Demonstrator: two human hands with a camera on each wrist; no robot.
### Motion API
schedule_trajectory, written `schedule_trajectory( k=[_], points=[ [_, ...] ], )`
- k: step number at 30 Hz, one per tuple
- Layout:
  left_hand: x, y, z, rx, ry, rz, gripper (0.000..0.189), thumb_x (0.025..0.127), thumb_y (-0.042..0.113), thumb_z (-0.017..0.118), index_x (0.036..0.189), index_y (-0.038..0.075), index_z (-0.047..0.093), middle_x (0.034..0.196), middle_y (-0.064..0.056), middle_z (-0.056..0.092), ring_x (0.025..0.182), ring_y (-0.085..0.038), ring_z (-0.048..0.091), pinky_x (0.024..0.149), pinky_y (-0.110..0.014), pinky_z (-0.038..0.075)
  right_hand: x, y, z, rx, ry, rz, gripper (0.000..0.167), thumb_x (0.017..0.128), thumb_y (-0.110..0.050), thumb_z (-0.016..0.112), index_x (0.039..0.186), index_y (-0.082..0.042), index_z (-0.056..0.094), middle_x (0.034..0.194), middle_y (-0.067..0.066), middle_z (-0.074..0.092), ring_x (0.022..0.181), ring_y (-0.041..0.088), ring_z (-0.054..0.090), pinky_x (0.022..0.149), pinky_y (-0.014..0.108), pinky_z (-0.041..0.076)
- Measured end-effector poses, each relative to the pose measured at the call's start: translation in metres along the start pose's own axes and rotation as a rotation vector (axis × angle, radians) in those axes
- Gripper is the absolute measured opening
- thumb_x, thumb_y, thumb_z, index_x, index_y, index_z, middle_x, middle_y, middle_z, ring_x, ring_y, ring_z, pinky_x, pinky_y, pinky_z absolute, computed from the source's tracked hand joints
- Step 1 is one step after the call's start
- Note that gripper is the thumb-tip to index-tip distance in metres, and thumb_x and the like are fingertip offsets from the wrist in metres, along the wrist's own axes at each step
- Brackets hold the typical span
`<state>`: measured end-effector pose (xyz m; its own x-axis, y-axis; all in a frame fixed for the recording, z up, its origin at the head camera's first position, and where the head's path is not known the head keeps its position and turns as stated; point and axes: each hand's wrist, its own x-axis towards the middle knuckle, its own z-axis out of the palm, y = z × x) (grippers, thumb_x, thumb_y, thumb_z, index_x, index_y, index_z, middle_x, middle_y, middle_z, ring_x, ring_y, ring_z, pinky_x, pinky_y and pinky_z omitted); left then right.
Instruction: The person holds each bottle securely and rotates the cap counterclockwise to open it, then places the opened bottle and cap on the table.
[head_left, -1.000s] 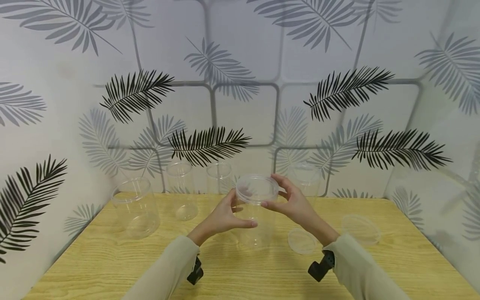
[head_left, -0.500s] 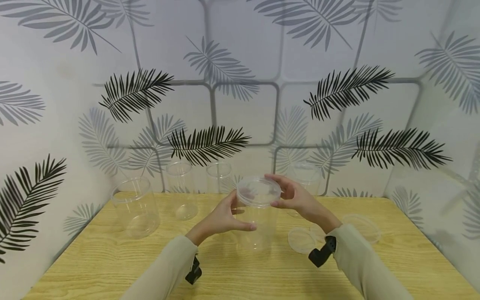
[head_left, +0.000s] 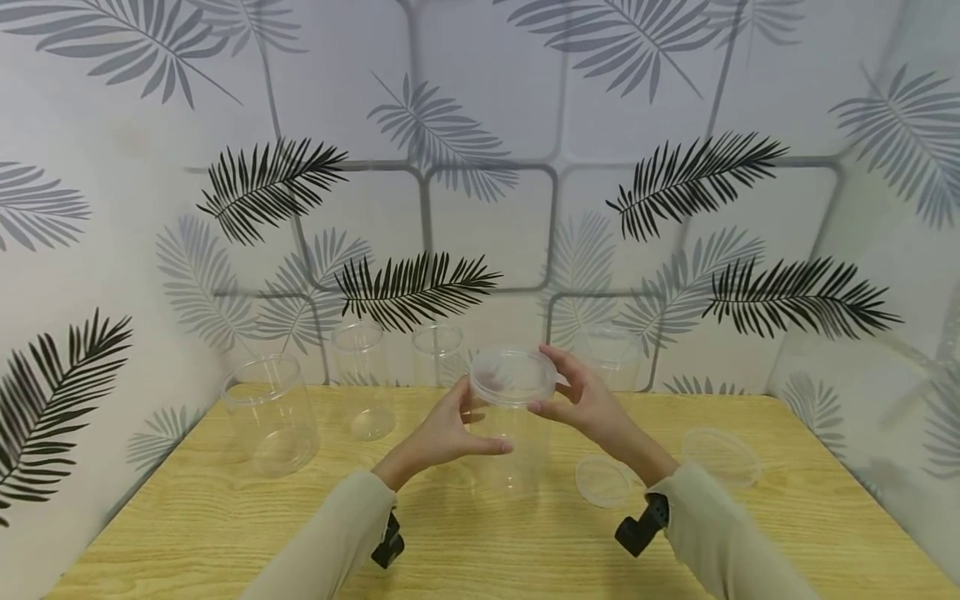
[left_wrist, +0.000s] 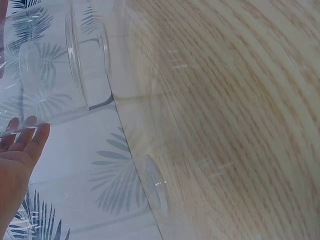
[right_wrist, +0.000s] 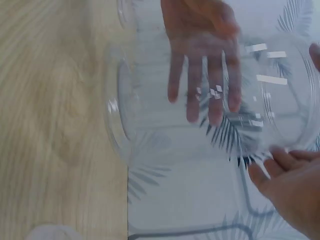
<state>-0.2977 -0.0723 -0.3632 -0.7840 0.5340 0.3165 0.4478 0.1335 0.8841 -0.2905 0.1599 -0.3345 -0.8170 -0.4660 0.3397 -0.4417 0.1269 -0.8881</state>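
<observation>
- Moved slightly since half a second earlier: the right hand (head_left: pixel 591 412), its wrist now lower in view, and the round lid (head_left: pixel 513 375), a little to the left.
- Far left: one wide clear jar (head_left: pixel 270 425), upright, open-topped, on the counter (head_left: pixel 457 554).
- Next: two narrower jars (head_left: pixel 363 392), upright, side by side; the second partly hidden.
- Left hand (head_left: pixel 441 435): fingers gripping the side of one held jar (head_left: pixel 525 462).
- Centre: held jar upright, one lid on its mouth; full seating cannot be told.
- Right hand: fingers and thumb pinching that lid's rim.
- Behind right hand: one rear jar (head_left: pixel 611 358), upright, partly hidden.
- Right: two loose lids (head_left: pixel 603 481), flat, the farther one larger.
</observation>
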Motion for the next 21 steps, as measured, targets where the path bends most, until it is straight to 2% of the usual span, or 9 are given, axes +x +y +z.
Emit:
schedule_trajectory(
  k=[5,10,15,18,21],
  points=[
    [-0.004,0.012,0.001,0.001,0.004,0.000,0.093,0.070,0.014,0.079,0.143,0.016,0.021,0.142,-0.008,0.037,0.129,-0.031,0.039,0.103,-0.052,0.034,-0.001,-0.001,0.013,-0.093,0.136,0.035,0.082,0.080,-0.021,0.071,0.144,-0.012,0.022,0.149,0.010,0.025,0.131,0.039,0.033,0.097,0.050,0.042],
    [-0.004,0.012,0.002,0.008,0.002,-0.017,0.092,0.070,0.013,0.079,0.142,0.017,0.022,0.142,-0.007,0.038,0.129,-0.030,0.039,0.104,-0.051,0.034,0.000,-0.002,0.014,-0.119,0.162,0.024,0.078,0.079,-0.019,0.072,0.142,-0.010,0.027,0.147,0.013,0.028,0.130,0.040,0.033,0.100,0.052,0.039],
    [-0.001,0.002,0.001,0.002,-0.006,-0.012,0.091,0.069,0.013,0.080,0.142,0.017,0.024,0.141,-0.007,0.038,0.127,-0.031,0.041,0.103,-0.049,0.037,0.001,0.000,0.006,-0.084,0.085,0.014,0.075,0.080,-0.020,0.071,0.141,-0.012,0.028,0.145,0.013,0.030,0.130,0.040,0.033,0.097,0.046,0.043],
    [0.001,-0.008,-0.001,0.009,-0.020,-0.006,0.091,0.068,0.014,0.081,0.141,0.021,0.027,0.140,-0.003,0.039,0.126,-0.028,0.044,0.102,-0.047,0.038,0.002,0.002,-0.002,-0.007,-0.011,0.007,0.072,0.082,-0.017,0.068,0.142,-0.012,0.028,0.144,0.014,0.031,0.127,0.036,0.038,0.092,0.036,0.048],
    [0.003,-0.015,-0.002,0.013,-0.043,0.006,0.090,0.068,0.016,0.081,0.139,0.027,0.028,0.139,0.001,0.040,0.124,-0.024,0.046,0.102,-0.045,0.039,0.005,0.004,-0.011,0.077,-0.117,0.004,0.071,0.084,-0.014,0.065,0.143,-0.010,0.025,0.142,0.016,0.031,0.120,0.026,0.046,0.088,0.027,0.049]
  ],
)
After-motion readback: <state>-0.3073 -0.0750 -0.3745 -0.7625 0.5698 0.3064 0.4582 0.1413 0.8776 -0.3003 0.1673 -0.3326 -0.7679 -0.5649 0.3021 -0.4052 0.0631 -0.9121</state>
